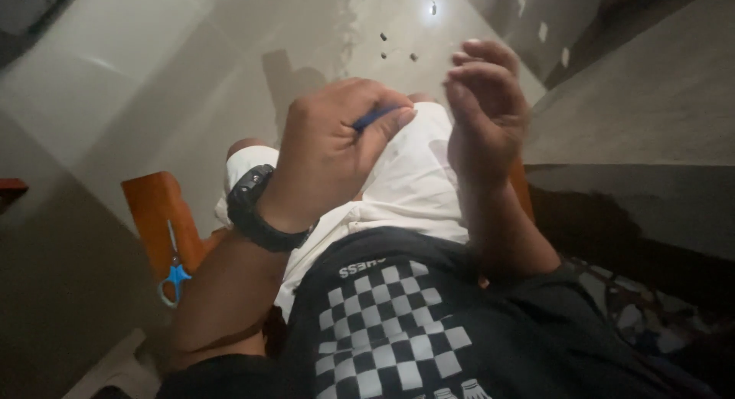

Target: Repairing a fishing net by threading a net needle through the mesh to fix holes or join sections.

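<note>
In the middle of the frame the left hand (333, 150) is curled into a loose fist, its thumb and forefinger pinching a thin blue stick-like thing (373, 118), perhaps a pen or pencil, of which only a short stretch shows between the fingertips. What kind of tool it is cannot be told in the dim light. A black wristwatch (253, 207) sits on that wrist, just below and left of the fist. To the right of centre the right hand (486, 108) is raised beside the left one, apart from it, holding nothing, its fingers bent and loosely spread with the tips pointing toward the left of the frame. Behind both hands lie the person's white shorts (413, 177), and below them, filling the bottom of the frame, a black shirt with a white checkered print (387, 330). At lower left an orange wooden seat edge (157, 207) juts out, and a pair of blue-handled scissors (174, 273) rests on it, well apart from either hand. A pale tiled floor (153, 85) fills the upper left, with a few small dark specks (398, 50) near the top centre.
</note>
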